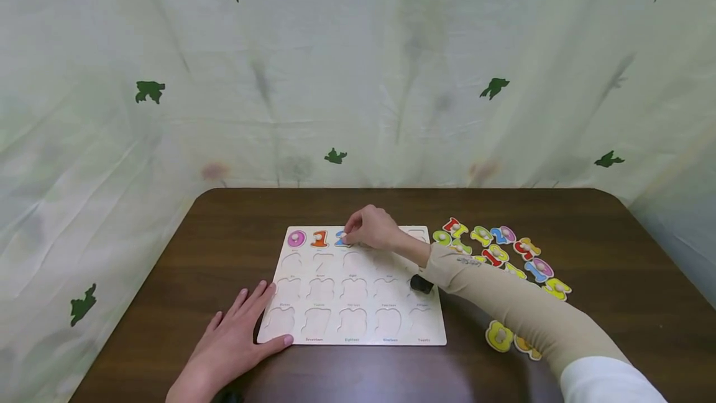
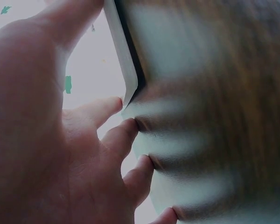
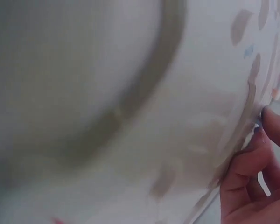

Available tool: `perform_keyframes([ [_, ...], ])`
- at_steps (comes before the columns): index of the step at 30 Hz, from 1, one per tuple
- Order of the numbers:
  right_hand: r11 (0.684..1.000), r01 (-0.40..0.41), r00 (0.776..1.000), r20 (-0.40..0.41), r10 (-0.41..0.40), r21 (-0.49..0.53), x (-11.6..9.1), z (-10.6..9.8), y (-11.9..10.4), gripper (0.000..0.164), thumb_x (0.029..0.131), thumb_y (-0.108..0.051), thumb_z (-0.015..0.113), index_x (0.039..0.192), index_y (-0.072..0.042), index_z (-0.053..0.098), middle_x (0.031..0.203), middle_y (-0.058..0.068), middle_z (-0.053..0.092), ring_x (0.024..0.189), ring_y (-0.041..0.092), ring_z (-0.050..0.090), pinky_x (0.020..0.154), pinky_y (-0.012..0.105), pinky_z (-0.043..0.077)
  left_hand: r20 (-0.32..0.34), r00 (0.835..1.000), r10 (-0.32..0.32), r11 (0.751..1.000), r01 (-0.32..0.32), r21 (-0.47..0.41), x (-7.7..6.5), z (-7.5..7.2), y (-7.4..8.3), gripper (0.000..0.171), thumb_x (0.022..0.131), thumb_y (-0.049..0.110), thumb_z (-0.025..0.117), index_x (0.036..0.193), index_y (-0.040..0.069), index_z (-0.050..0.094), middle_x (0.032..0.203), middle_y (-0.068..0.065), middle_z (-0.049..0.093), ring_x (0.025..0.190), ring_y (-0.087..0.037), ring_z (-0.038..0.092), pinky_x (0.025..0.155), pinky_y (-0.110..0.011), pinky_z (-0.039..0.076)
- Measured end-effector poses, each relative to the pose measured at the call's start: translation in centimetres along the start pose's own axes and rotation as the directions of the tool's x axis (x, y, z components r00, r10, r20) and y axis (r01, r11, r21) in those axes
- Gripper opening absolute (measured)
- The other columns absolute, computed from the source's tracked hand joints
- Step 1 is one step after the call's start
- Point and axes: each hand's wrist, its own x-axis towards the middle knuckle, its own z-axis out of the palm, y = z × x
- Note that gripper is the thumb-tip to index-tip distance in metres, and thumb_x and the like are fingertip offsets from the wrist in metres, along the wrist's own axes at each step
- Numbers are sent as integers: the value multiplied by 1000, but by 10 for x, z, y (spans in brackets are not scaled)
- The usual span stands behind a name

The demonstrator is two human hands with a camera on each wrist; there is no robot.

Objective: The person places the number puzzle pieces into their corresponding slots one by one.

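- While the left hand lies flat on the table, its fingers are spread and straight, and the thumb runs along the near left corner of the board.
- From the left wrist view, the fingertips press on the tabletop just beside the board's white edge; they hold nothing.
- At the board's top row, the right hand has its fingers curled down, pinching the blue 2, which sits in the 3rd slot from the left.
- Left of the 2, the pink 0 and the orange 1 already sit in their slots, each with a pale knob.
- Below the top row, the board's other slots that can be seen show bare wood with small printed words under them.
- Across the board's right side lies the right forearm in a tan sleeve, with a small dark device at the wrist.
- Right of the board, a loose pile of coloured number pieces lies on the table, well apart from both hands.
- Near the right elbow, 2 more yellow pieces lie by the sleeve.
- Behind the table hangs a pale curtain printed with green leaves.
- From the right wrist view all is blurred; only fingertips against the pale board can be made out.
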Motion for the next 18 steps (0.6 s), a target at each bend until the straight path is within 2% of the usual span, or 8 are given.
perform_keyframes([
  [5, 1000, 10, 1000, 7, -10, -12, -2, -2, -1, 9, 85, -23, 79, 89, -15, 75, 75, -2, 63, 70, 15, 54, 60, 26, 39, -5, 1000, 7, 1000, -7, 3, 0, 1, 1, 107, 74, 81, 59, 156, 18, 30, 160, -11, 28, 144, -43, 20, 103, -75, 17],
  [12, 987, 78, 996, 38, -84, 142, -12, -19, 4, 22, 88, -17, 76, 108, -7, 73, 78, 0, 62, 59, 14, 49, 49, 26, 37, 3, 1000, -1, 1000, 1, -5, 1, 4, 1, 109, 73, 82, 59, 156, 18, 31, 160, -12, 27, 145, -43, 18, 103, -74, 16],
  [18, 956, 190, 980, 12, -198, 221, -39, -44, -2, 27, 88, -19, 76, 113, -8, 72, 83, 2, 62, 66, 18, 54, 43, 27, 41, -6, 1000, 2, 1000, -2, -1, 0, 4, 0, 110, 72, 82, 59, 156, 17, 31, 160, -13, 27, 144, -44, 18, 102, -74, 16],
])
